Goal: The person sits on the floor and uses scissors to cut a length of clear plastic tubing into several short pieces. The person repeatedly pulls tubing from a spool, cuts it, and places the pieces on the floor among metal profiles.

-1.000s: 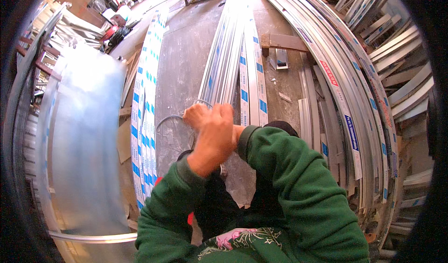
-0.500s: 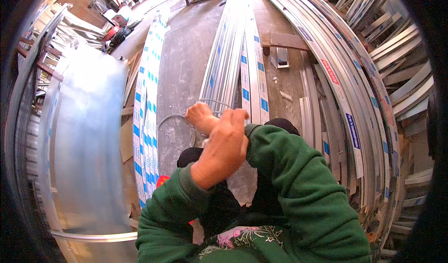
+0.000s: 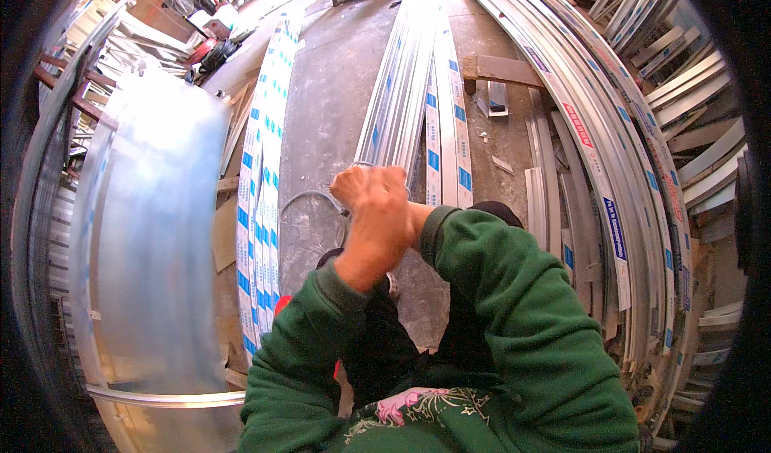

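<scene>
My forearms cross at the near end of a long bundle of silvery metal profiles [image 3: 393,108]. On top, my left hand [image 3: 376,216] is closed, its fingers drawn in against the other hand. My right hand [image 3: 346,186] reaches leftward beneath it and is also closed. A thin grey wire [image 3: 307,193] curves out to the left of the hands and bends back down under them; a bit of it shows on the bundle just above the knuckles. Both fists grip this wire, though the part inside the fingers is hidden.
Blue-and-white wrapped profiles [image 3: 261,188] lie left of the bundle, beside a large shiny metal sheet [image 3: 157,244]. Two wrapped strips [image 3: 458,124] run along the bundle's right. Further right, long stacked profiles [image 3: 610,180] rest by a wooden beam [image 3: 506,69].
My left hand has closed in on the right, and the two fists now press together. The wire arc seen over the bundle has drawn in close to the hands.
</scene>
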Tool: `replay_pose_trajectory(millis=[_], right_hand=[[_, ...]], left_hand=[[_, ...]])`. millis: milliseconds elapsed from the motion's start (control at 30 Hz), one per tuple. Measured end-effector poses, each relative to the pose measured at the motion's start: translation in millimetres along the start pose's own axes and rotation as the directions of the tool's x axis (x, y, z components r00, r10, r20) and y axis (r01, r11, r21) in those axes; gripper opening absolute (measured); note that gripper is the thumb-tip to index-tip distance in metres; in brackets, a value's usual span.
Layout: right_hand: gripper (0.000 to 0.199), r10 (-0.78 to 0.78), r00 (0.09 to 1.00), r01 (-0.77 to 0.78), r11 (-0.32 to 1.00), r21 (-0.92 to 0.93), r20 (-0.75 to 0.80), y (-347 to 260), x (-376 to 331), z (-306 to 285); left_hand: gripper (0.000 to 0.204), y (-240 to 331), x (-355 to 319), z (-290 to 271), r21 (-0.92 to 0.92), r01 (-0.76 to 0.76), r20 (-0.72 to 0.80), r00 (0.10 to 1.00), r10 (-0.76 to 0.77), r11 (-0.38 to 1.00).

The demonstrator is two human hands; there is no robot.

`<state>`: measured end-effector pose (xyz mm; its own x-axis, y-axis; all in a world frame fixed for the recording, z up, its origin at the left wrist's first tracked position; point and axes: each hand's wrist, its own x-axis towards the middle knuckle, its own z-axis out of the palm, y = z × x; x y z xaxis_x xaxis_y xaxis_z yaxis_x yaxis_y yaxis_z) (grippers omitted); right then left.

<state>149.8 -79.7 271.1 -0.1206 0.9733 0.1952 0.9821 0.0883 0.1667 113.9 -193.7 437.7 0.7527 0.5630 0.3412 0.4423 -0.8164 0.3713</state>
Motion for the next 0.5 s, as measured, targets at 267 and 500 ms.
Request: replay_pose_trajectory(millis=[267, 500], right_hand=[[0.015, 0.05, 0.998, -0.047, 0.996, 0.07, -0.033, -2, 1, -5], [0.01, -0.075, 0.997, 0.078, 0.992, 0.101, -0.029, 4, -5, -10]], left_hand=[[0.037, 1, 1, -3, 0.018, -0.007, -0.069, 0.998, 0.008, 1.0], [0.035, 3, -16, -7, -0.155, -0.086, 0.056, 0.994, 0.095, 0.984]])
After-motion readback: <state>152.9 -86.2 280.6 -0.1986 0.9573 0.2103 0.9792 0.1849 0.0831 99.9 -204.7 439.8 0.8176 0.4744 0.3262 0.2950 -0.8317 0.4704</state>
